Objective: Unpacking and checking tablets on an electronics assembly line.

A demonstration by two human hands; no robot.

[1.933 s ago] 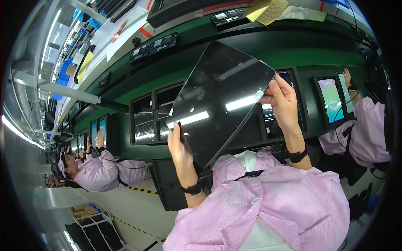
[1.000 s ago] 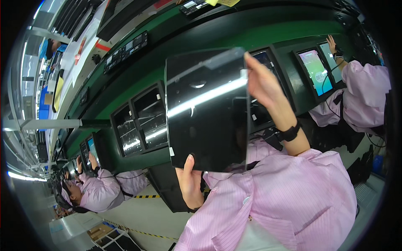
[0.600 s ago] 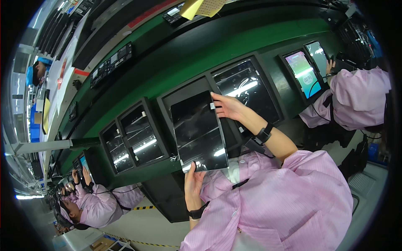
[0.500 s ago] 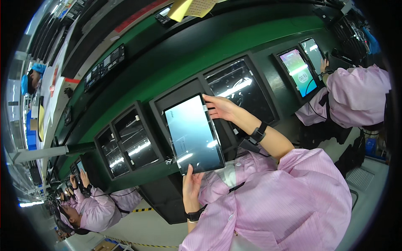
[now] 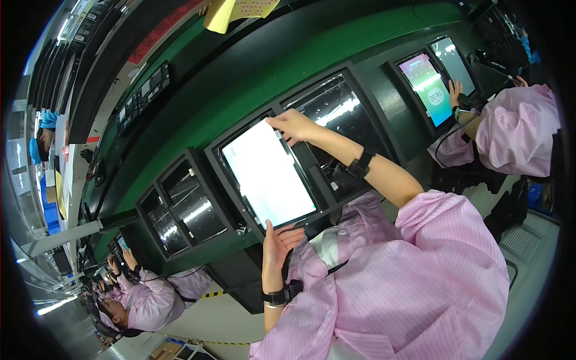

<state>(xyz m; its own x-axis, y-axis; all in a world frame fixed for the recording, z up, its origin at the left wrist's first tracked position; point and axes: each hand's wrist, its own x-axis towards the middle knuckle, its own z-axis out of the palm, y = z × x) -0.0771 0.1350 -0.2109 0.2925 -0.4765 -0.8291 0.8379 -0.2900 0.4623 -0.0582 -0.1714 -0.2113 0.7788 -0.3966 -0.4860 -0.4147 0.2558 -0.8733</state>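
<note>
A tablet [image 5: 270, 174] with a brightly lit white screen lies tilted over a black framed tray [image 5: 214, 147], mostly within its rim. My right hand [image 5: 295, 127] grips its upper right corner, thumb on the edge and fingers curled at the side. At the lower left corner, my left hand [image 5: 276, 252] has its thumb against the tablet's edge, with its fingers reaching under the lower edge. The undersides of tablet and fingers are hidden. Beside the tablet, the tray's right-hand bay holds a dark glossy panel [image 5: 330, 108], partly behind my right forearm.
Another black tray [image 5: 223, 207] with two dark panels sits to the left on the green bench [image 5: 198, 129]. On the right, a co-worker's hand [image 5: 457, 93] rests by two tablets, one with a colourful screen [image 5: 425, 84]. Yellow paper [image 5: 240, 13] hangs at the top.
The tablet has moved away from me and down into the tray, both hands going with it. Its screen turned from grey-blue to bright white. The co-worker's hand at right moved onto the tablet there.
</note>
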